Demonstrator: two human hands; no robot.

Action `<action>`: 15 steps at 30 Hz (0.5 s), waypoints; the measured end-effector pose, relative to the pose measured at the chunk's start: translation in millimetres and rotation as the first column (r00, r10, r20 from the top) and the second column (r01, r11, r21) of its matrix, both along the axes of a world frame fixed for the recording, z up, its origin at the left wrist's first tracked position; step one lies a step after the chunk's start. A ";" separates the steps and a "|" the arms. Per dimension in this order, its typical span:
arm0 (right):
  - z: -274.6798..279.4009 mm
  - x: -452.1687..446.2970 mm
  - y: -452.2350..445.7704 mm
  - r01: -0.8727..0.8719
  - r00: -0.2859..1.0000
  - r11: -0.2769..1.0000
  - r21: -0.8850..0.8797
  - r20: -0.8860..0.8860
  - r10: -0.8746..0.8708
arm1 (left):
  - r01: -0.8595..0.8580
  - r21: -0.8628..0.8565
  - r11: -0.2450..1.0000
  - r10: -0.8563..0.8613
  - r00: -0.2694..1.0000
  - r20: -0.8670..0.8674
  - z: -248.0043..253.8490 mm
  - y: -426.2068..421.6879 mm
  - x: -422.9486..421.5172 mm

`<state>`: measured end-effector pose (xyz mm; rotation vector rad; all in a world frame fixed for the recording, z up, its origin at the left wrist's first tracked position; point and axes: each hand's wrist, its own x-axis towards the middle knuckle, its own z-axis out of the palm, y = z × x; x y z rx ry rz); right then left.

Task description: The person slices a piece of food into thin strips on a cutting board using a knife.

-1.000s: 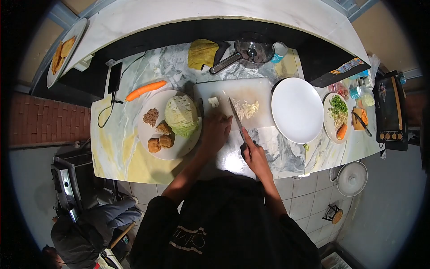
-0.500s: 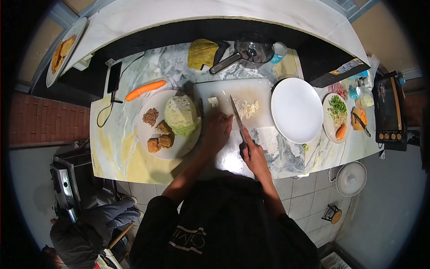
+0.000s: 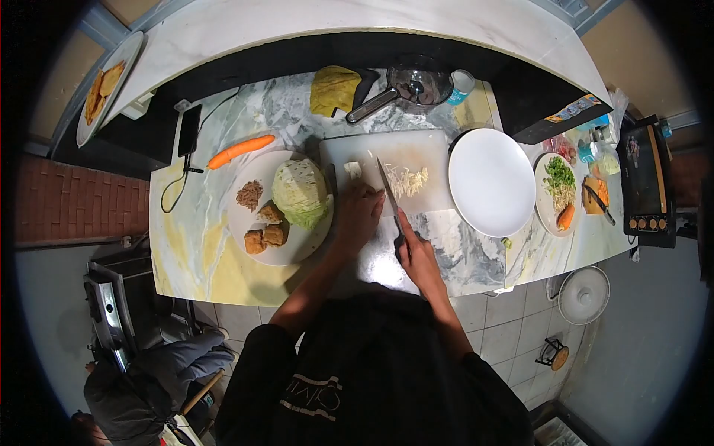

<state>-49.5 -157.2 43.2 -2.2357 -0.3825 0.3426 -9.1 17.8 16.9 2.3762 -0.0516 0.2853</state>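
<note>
My right hand (image 3: pixel 416 255) is wrapped round the handle of a knife (image 3: pixel 387 183), whose blade lies over a white cutting board (image 3: pixel 437 152). Pale thin shreds (image 3: pixel 407 181) lie to the right of the blade. My left hand (image 3: pixel 361 215) is closed at the board's lower part, left of the knife, with its fingertips near the blade; what they press on is too small to make out. Just above it sits a small white piece (image 3: pixel 352 169). Left of the board, a plate (image 3: pixel 290 256) holds half a cabbage (image 3: pixel 299 191), brown fried cubes (image 3: pixel 268 231) and a brown minced heap (image 3: pixel 249 195).
An orange carrot (image 3: pixel 241 151) and a phone (image 3: pixel 190 130) lie at the left. An empty white plate (image 3: pixel 491 182) stands right of the board, with a plate of chopped greens (image 3: pixel 558 177) beyond. A pan (image 3: pixel 418 83) and cloth (image 3: pixel 334 91) are behind. Another person (image 3: pixel 145 386) is lower left.
The knife and my right hand have shifted slightly left, toward my left hand. The rest of the scene looks much the same.
</note>
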 end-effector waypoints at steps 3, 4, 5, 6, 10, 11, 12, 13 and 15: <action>-6.5 -0.5 0.1 -0.004 1.000 1.000 0.015 -0.001 0.004 | -0.003 -0.011 1.000 0.003 1.000 -0.014 -1.2 -0.3 0.3; -8.2 -0.7 0.0 -0.005 1.000 1.000 0.025 0.002 0.005 | 0.001 -0.023 1.000 -0.001 1.000 -0.028 -1.4 -0.2 0.6; -8.3 -0.8 0.2 -0.005 1.000 1.000 0.025 0.001 0.005 | 0.000 -0.023 1.000 -0.001 1.000 -0.029 -2.1 0.2 0.5; -8.3 -0.9 0.4 -0.009 1.000 1.000 0.021 0.006 0.008 | 0.005 0.009 1.000 -0.005 1.000 -0.002 -3.2 0.7 0.4; -4.7 -0.3 1.2 -0.027 0.999 0.999 -0.025 0.019 0.027 | -0.010 0.002 1.000 0.010 1.000 0.009 -2.9 -0.9 -0.5; -6.8 -0.5 0.5 -0.026 1.000 0.999 -0.025 0.018 0.026 | -0.009 0.001 1.000 0.009 1.000 0.008 -4.0 -0.9 -0.4; -10.4 -0.7 -0.2 -0.034 0.999 0.999 -0.018 0.022 0.035 | 0.000 -0.011 1.000 0.000 1.000 -0.006 -5.5 -0.2 0.1; -12.8 -0.9 -0.4 -0.043 0.999 0.999 -0.009 0.027 0.043 | 0.009 -0.023 1.000 -0.010 1.000 -0.020 -6.7 0.5 0.4; -13.7 -0.8 0.1 -0.046 0.998 0.999 -0.022 0.038 0.047 | 0.012 0.002 1.000 -0.012 1.000 -0.011 -5.3 0.6 0.9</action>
